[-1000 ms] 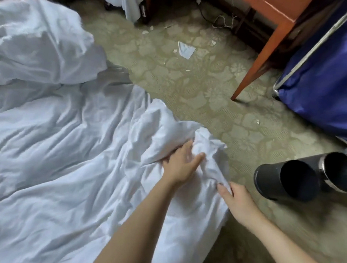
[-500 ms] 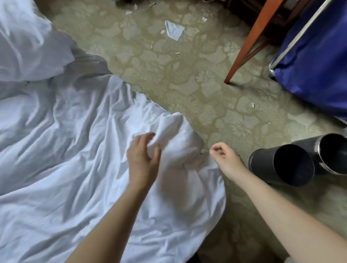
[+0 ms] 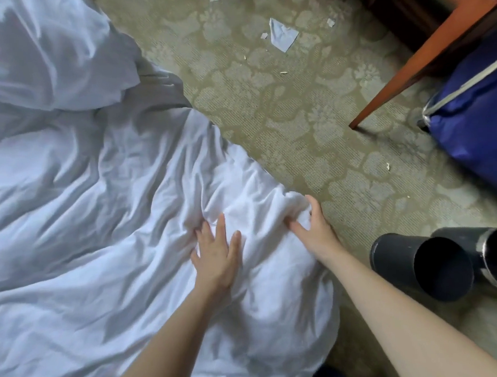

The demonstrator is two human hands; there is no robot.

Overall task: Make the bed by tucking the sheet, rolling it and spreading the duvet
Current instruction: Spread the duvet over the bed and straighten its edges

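Note:
A crumpled white duvet (image 3: 100, 223) covers the bed across the left and centre of the head view. Its near corner bulges at the bed's edge. My left hand (image 3: 216, 252) lies flat on that corner, fingers spread, pressing the cloth down. My right hand (image 3: 314, 228) pinches the corner's outer edge at the side of the bed, fingers closed on the fabric. Another heap of white bedding (image 3: 45, 54) is piled at the upper left. The sheet beneath is hidden.
Patterned green carpet (image 3: 281, 115) runs beside the bed, littered with torn paper scraps (image 3: 282, 34). Two dark cylindrical bins (image 3: 427, 263) lie on their sides at the right. A wooden furniture leg (image 3: 407, 76) and a blue laundry bag (image 3: 478, 121) stand at the upper right.
The raised bunched corner has been laid down. My left hand went from gripping the cloth to lying flat on it; my right hand came back onto the corner's edge and closed on it.

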